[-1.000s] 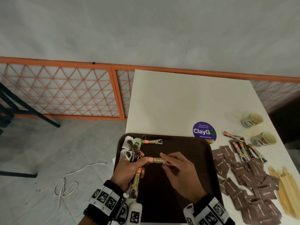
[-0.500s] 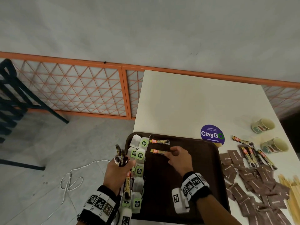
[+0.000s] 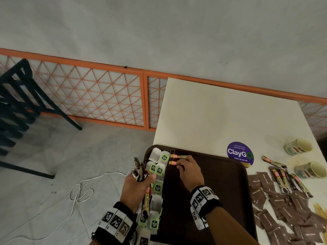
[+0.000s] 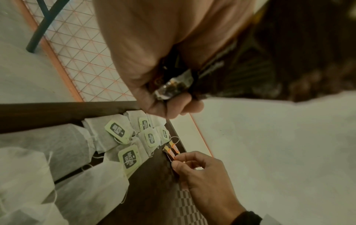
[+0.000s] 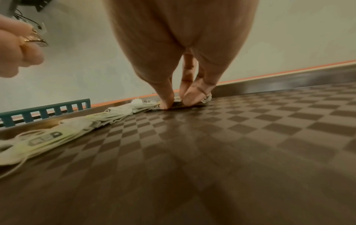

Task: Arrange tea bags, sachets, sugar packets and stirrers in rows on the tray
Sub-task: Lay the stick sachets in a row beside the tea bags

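A dark brown tray (image 3: 221, 200) holds a column of tea bags (image 3: 156, 169) with green tags along its left side. One coffee sachet (image 3: 179, 156) lies at the far left of the tray. Just below it lies a second sachet (image 3: 172, 163), and my right hand (image 3: 179, 164) pinches it against the tray floor. In the right wrist view my fingertips (image 5: 167, 104) press on that sachet (image 5: 178, 104). My left hand (image 3: 141, 177) hovers over the tray's left edge and grips a bundle of coffee sachets (image 3: 140, 171), also seen in the left wrist view (image 4: 173, 86).
On the white table (image 3: 212, 112) right of the tray lie a pile of brown sugar packets (image 3: 283, 202), loose coffee sachets (image 3: 287, 176), wooden stirrers (image 3: 321, 212) and two paper cups (image 3: 299, 146). A purple sticker (image 3: 240, 153) sits behind the tray. A white cable (image 3: 79, 191) lies on the floor.
My right hand carried a sachet from the tray's middle to the far left and set it below the first one. My left hand drew back to the tray's left edge with its bundle.
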A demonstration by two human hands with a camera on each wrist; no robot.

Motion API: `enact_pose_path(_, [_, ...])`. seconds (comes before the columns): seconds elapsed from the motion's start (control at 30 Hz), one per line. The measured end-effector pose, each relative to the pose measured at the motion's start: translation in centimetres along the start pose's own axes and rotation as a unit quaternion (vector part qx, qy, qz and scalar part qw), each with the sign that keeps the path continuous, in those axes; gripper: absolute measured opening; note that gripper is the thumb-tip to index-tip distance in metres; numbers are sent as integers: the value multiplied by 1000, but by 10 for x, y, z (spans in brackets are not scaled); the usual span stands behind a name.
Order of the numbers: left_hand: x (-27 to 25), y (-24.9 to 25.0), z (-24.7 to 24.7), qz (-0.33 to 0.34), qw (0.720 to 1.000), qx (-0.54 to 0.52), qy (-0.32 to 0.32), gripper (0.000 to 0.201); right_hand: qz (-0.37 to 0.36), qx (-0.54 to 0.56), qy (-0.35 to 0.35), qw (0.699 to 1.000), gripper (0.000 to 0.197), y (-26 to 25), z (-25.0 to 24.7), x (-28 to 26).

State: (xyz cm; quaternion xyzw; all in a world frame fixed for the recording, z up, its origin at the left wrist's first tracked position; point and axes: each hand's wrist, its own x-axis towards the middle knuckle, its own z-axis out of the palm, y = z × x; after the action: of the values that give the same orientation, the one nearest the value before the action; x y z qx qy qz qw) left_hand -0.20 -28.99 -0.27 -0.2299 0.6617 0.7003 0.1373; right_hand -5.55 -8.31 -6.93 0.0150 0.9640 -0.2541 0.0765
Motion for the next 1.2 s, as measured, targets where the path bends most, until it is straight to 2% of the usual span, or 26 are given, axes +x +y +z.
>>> enact_pose_path(0.17, [1,4,3,-1,1000,-11,2,23,7,12,6,1000,21,-8,-2,2])
enact_pose_path(0.3, [4,11,11,0,999,-43,24,25,-13,91,37,995,18,-35,-32,-23])
enact_pose_path(0.33, [5,13,14,4,998,-53,30,24,-24,126,3,992,24,-46,-44,-34])
enact_pose_path(0.4, [8,17,22,19,996,-84,38,23,-17,203,-127,971,42,-74,-64,-60])
enact_pose_path(0.43, [10,17,26,22,995,-92,44,23,-12,222,-181,958,43,-83,-70,-71])
enact_pose_path(0.47, [12,16,30,23,994,-91,50,24,-12,230,-206,951,40,-89,-72,-79])
enact_pose_path(0.57, [17,13,41,32,994,-83,67,33,32,278,-207,937,29,-87,-70,-86])
enact_pose_path(0.63, [16,11,43,47,994,-64,70,29,98,345,-201,912,18,-73,-67,-82])
enact_pose_path(0.7, [14,6,40,62,995,-34,68,26,152,367,-184,899,18,-47,-64,-76])
enact_pose_path(0.8, [9,-2,30,59,995,-1,75,25,179,277,-203,922,20,-5,-57,-62])
enact_pose_path(0.93, [3,-12,18,49,998,-17,40,21,157,126,-231,952,10,18,-53,-45])
enact_pose_path(1.03, [1,-14,15,46,999,-22,20,20,142,13,-177,974,33,21,-55,-44])
enact_pose_path(1.13, [-3,-14,12,52,999,-14,8,26,80,-35,-129,988,30,13,-56,-49])
enact_pose_path(1.2, [-5,-15,10,56,998,-11,4,27,15,-33,-133,990,24,5,-45,-52])
